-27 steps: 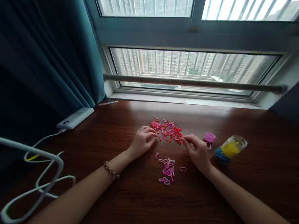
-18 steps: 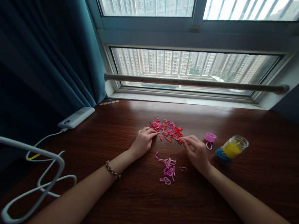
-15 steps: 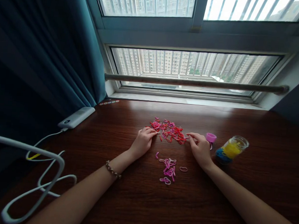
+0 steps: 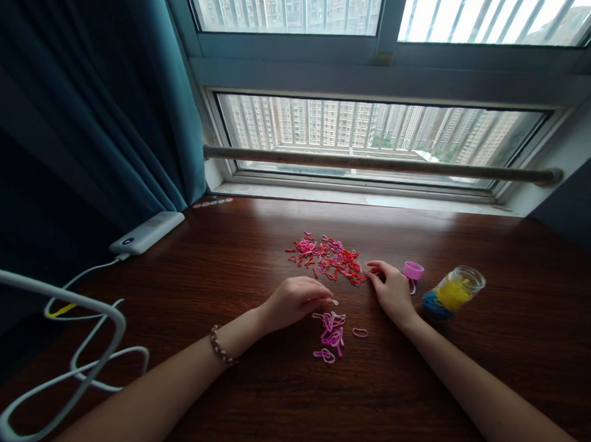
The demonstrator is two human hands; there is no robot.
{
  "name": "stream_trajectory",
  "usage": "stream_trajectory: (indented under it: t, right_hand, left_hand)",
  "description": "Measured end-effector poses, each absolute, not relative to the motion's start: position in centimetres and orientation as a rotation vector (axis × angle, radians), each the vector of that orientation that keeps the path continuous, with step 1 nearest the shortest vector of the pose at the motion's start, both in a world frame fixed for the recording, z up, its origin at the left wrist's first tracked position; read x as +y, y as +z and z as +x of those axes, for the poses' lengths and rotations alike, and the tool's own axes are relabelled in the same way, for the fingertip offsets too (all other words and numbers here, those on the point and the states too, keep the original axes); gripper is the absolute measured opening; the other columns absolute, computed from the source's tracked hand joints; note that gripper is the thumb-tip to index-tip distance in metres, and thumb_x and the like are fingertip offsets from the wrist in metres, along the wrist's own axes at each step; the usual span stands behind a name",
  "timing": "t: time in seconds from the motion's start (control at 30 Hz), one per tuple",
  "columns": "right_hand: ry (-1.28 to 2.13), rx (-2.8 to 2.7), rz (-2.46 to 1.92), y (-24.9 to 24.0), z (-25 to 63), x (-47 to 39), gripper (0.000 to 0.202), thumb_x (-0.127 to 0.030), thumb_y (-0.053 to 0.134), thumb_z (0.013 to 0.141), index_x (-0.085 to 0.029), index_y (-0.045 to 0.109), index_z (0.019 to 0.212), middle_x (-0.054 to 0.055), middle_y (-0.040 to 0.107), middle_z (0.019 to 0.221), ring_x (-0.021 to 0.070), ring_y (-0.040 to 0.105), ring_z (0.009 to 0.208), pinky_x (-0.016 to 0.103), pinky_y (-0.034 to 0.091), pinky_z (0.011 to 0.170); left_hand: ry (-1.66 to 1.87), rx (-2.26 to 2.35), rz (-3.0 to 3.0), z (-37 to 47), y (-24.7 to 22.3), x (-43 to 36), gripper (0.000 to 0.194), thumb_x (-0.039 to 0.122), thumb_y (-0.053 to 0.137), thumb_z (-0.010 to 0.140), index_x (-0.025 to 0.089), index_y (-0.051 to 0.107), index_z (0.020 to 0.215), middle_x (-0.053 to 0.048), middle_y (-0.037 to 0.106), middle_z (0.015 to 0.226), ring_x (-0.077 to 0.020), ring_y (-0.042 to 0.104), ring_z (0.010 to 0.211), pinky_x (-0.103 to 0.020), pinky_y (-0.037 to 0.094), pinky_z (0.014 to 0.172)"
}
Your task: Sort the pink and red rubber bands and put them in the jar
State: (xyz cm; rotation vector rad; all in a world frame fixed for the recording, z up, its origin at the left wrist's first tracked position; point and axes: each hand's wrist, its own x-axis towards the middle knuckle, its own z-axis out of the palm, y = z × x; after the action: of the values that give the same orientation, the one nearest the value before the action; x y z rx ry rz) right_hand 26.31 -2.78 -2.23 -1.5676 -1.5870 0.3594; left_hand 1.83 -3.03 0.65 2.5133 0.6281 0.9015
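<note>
A loose pile of red and pink rubber bands (image 4: 331,256) lies on the dark wooden table. Below it is a smaller group of pink and pale bands (image 4: 332,333), with a single pale pink band (image 4: 360,332) just to its right. My left hand (image 4: 295,302) is closed, pinching a whitish rubber band (image 4: 334,303) above the smaller group. At the right edge of the big pile, my right hand (image 4: 391,290) has its fingertips closed on what looks like a pink band, largely hidden by the fingers.
Right of my right hand are a pink cup-like lid (image 4: 413,270) and a tilted glass jar (image 4: 454,294) with yellow and blue bands inside. A white power bank (image 4: 147,232) and thick white cable (image 4: 104,309) lie at left, beside the blue curtain (image 4: 132,104). Behind is a barred window.
My left hand has moved from the big pile toward me and right, carrying a whitish band to the smaller group. My right hand has stayed at the pile's right edge.
</note>
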Motion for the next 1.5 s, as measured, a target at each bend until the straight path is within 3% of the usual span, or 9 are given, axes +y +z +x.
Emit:
stream_trajectory:
  t: [0.17, 0.3, 0.43, 0.57, 0.7, 0.8, 0.97, 1.37, 1.5]
  right_hand:
    - [0.39, -1.448, -1.378, -1.3, 25.6, -3.4, 0.017, -0.021, 0.049, 0.08, -0.015, 0.061, 0.09, 0.008, 0.062, 0.085, 0.0192, 0.058, 0.075, 0.031, 0.047, 0.067]
    - [0.412, -1.732, -1.058, 0.9, 23.0, -6.6, 0.016, -0.016, 0.048, 0.082, -0.018, 0.061, 0.091, 0.007, 0.058, 0.087, 0.0174, 0.056, 0.081, 0.029, 0.045, 0.071]
    - [0.537, -2.169, -0.702, 1.7, 21.3, -9.0, 0.021, -0.014, 0.048, 0.081, -0.019, 0.061, 0.096, 0.006, 0.059, 0.087, 0.0146, 0.056, 0.076, 0.025, 0.046, 0.066]
    - [0.354, -1.968, -0.965, 0.7, 22.5, -7.3, 0.022, -0.014, 0.045, 0.083, -0.019, 0.062, 0.097, 0.007, 0.061, 0.092, 0.0175, 0.056, 0.086, 0.031, 0.046, 0.078]
    - [0.147, -1.804, -1.367, -1.1, 24.7, -4.3, 0.026, -0.019, 0.044, 0.084, -0.018, 0.064, 0.099, 0.009, 0.061, 0.105, 0.0247, 0.047, 0.108, 0.044, 0.037, 0.094]
    - [0.183, -1.898, -1.464, -2.2, 25.5, -3.3, 0.03, -0.019, 0.041, 0.084, -0.018, 0.063, 0.105, 0.008, 0.059, 0.112, 0.0258, 0.04, 0.117, 0.047, 0.034, 0.097]
    - [0.218, -1.957, -1.434, -2.6, 25.5, -3.3, 0.033, -0.016, 0.04, 0.082, -0.019, 0.062, 0.106, 0.006, 0.06, 0.111, 0.0249, 0.042, 0.116, 0.047, 0.033, 0.098]
    - [0.306, -1.613, -1.362, -1.1, 25.0, -3.9, 0.026, -0.025, 0.046, 0.083, -0.015, 0.066, 0.096, 0.011, 0.062, 0.103, 0.0225, 0.057, 0.094, 0.037, 0.045, 0.086]
    - [0.45, -1.421, -1.342, -0.3, 24.9, -4.3, 0.022, -0.034, 0.057, 0.077, -0.016, 0.067, 0.086, 0.009, 0.067, 0.088, 0.0225, 0.061, 0.082, 0.037, 0.049, 0.078]
  left_hand:
    - [0.798, 0.497, 2.648, 1.9, 0.9, -3.2, 0.018, 0.026, 0.05, 0.084, 0.019, 0.064, 0.092, -0.006, 0.067, 0.091, -0.0142, 0.06, 0.085, -0.028, 0.045, 0.08]
    - [0.96, 0.881, 2.703, 1.1, 0.5, -1.9, 0.018, 0.026, 0.048, 0.084, 0.02, 0.063, 0.091, -0.005, 0.066, 0.091, -0.0182, 0.054, 0.097, -0.035, 0.038, 0.09]
    - [0.84, 1.135, 2.761, 0.9, 0.0, -1.0, 0.024, 0.024, 0.043, 0.086, 0.024, 0.058, 0.105, -0.003, 0.059, 0.114, -0.0225, 0.039, 0.118, -0.044, 0.028, 0.097]
    - [0.624, 1.137, 2.81, 1.1, -0.4, -0.9, 0.029, 0.021, 0.038, 0.087, 0.024, 0.052, 0.113, -0.003, 0.052, 0.124, -0.0237, 0.03, 0.126, -0.049, 0.02, 0.1]
    - [0.6, 1.09, 2.837, 1.1, -0.6, -0.8, 0.029, 0.02, 0.038, 0.087, 0.022, 0.053, 0.111, -0.006, 0.054, 0.122, -0.0232, 0.032, 0.125, -0.049, 0.018, 0.101]
    - [0.634, 1.059, 2.846, 1.0, -0.4, -0.9, 0.027, 0.018, 0.039, 0.086, 0.021, 0.055, 0.108, -0.007, 0.057, 0.117, -0.0227, 0.036, 0.122, -0.048, 0.019, 0.101]
    - [0.701, 1.088, 2.804, 1.1, -0.2, -1.1, 0.023, 0.017, 0.039, 0.086, 0.019, 0.058, 0.098, -0.007, 0.059, 0.108, -0.0214, 0.042, 0.115, -0.046, 0.024, 0.1]
    - [0.963, 0.98, 2.66, 1.0, -0.6, -1.0, 0.027, 0.013, 0.044, 0.083, 0.016, 0.053, 0.108, -0.011, 0.052, 0.107, -0.0203, 0.047, 0.104, -0.038, 0.04, 0.091]
    - [1.103, 0.998, 2.479, 0.9, -0.2, -1.3, 0.013, 0.015, 0.048, 0.082, 0.017, 0.057, 0.091, -0.007, 0.055, 0.097, -0.0167, 0.054, 0.093, -0.031, 0.046, 0.083]
